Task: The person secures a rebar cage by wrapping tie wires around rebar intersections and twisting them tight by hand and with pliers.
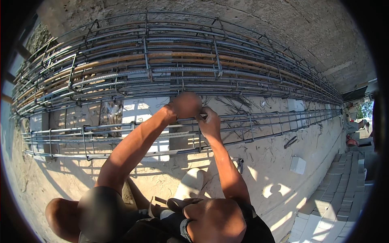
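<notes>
A slim rebar cage of long bars and stirrups lies crosswise before me, propped on white blocks. At its far upper bar, around the middle, my two hands work close together. My left hand is over the bar, but a blur covers it, so its fingers and anything in them cannot be made out. My right hand is beside it, thumb and bent fingers pinching at the bar near a stirrup. Whether a thin tie wire is between those fingers is too small to tell.
A larger stack of rebar cages runs along the rough wall. Loose tie wires litter the ground. Pliers-like tool lies by my right forearm. A white block and stacked blocks are at right. Clear plastic lies behind the cage.
</notes>
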Motion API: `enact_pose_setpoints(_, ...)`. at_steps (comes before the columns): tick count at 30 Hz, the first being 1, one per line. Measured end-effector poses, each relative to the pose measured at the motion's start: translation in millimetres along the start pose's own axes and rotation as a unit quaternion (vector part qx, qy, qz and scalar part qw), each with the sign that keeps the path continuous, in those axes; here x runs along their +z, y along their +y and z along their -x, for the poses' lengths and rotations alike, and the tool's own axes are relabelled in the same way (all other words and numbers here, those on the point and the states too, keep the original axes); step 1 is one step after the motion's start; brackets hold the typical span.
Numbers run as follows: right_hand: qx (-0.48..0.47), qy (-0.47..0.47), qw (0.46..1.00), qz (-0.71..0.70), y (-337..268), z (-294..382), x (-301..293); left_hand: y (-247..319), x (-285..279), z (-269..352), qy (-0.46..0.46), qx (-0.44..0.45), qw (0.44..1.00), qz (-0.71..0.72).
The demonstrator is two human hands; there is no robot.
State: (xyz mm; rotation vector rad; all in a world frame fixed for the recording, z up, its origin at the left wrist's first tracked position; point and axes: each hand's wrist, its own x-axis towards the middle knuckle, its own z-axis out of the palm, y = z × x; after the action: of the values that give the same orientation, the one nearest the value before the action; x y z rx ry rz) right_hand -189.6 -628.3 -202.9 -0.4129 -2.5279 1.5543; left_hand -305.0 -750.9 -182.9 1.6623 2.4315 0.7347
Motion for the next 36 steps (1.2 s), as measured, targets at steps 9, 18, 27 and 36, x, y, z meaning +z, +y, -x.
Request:
enact_pose_setpoints(9,-0.079,0.107,0.984,0.12,3,5,3,11,-2,-22,-0.12,-0.109,0.986,-0.023)
enact_pose_setpoints(18,-0.196,0.143,0.948,0.206,-11,13,12,-5,12,-15,-0.108,-0.32,0.901,0.271)
enact_pose_setpoints(27,-0.177,0.07,0.975,0.112,-26,15,-7,-3,2,6,-0.031,-0.417,0.691,0.59)
enact_pose_setpoints(36,-0.189,0.089,0.964,0.164,-20,-2,-3,-21,34,18,0.069,-0.185,0.918,0.344)
